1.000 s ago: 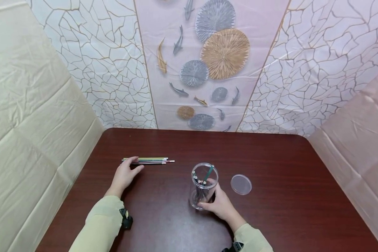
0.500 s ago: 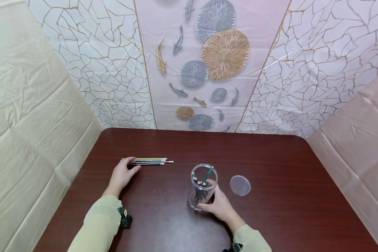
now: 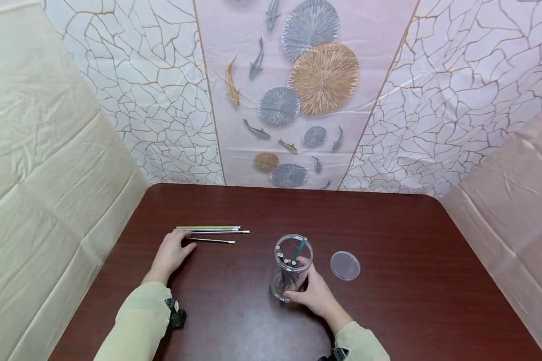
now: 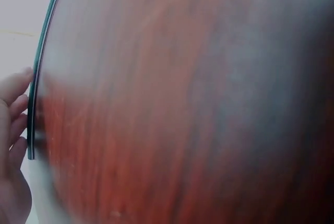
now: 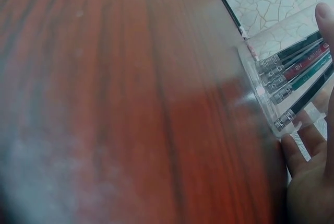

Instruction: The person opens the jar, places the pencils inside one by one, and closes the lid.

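Observation:
In the head view my left hand (image 3: 169, 255) is at the left of the table, its fingers on the near end of a dark pencil (image 3: 214, 241). The left wrist view shows the fingertips against this dark pencil (image 4: 39, 72). Beyond it lie several more pencils (image 3: 217, 229) side by side, partly behind the fingers. My right hand (image 3: 318, 293) grips a clear cylindrical jar (image 3: 277, 286) upright from its right side. Several pencils (image 5: 297, 72) stand inside the jar, and a green one (image 3: 300, 246) leans toward the rim.
A round clear lid (image 3: 345, 265) lies to the right of the jar. The dark red-brown table (image 3: 388, 220) has its back edge against a patterned cloth backdrop (image 3: 280, 140), with pale cloth (image 3: 63, 200) on both sides.
The dark pencil has come away from the row of pencils toward the near side, together with my left hand. My right hand and the jar have stayed in place.

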A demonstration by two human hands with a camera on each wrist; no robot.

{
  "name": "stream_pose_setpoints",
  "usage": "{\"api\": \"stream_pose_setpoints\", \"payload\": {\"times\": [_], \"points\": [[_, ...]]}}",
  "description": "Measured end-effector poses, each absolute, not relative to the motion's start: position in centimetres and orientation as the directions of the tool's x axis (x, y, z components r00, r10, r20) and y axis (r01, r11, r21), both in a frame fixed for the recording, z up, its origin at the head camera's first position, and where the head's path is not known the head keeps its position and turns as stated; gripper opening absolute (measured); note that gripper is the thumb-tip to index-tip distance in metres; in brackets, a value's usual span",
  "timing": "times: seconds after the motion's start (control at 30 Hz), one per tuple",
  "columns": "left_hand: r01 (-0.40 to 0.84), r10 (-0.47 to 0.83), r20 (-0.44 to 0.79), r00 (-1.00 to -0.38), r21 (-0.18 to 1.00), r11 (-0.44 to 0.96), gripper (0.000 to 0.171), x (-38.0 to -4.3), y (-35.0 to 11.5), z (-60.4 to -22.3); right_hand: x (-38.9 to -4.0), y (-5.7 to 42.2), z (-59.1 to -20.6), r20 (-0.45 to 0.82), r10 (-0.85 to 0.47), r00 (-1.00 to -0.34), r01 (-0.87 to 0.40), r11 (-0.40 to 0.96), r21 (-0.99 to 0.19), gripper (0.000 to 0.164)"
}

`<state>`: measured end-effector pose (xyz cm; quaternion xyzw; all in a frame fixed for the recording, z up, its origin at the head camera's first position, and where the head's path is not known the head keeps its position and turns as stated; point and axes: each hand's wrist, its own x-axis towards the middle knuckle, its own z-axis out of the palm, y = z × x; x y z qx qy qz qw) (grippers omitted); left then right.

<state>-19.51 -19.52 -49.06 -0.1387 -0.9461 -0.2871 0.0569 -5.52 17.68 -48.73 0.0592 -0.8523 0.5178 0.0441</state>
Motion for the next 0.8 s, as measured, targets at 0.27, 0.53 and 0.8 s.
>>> {"api": "stream_pose_setpoints", "payload": {"times": [0.27,0.53,0.8], "points": [[0.454,0.374,0.263,-0.890,0.417,0.788,0.009,-19.5,-19.1,-49.6,-5.6,17.7,-48.8,0.133,-0.052,-0.990,-0.142,0.463,-0.875,0.082],[0.510,0.402,0.324,-0.856,0.408,0.757,0.006,-19.1,-18.7,-49.5,-5.4,17.6,-48.8,0.138,-0.053,-0.989,-0.147,0.463,-0.874,0.082],[0.521,0.400,0.346,-0.849,0.422,0.742,0.004,-18.9,-17.6,-48.1,-5.5,17.7,-48.8,0.136,-0.052,-0.989,-0.145,0.464,-0.874,0.083]]}}
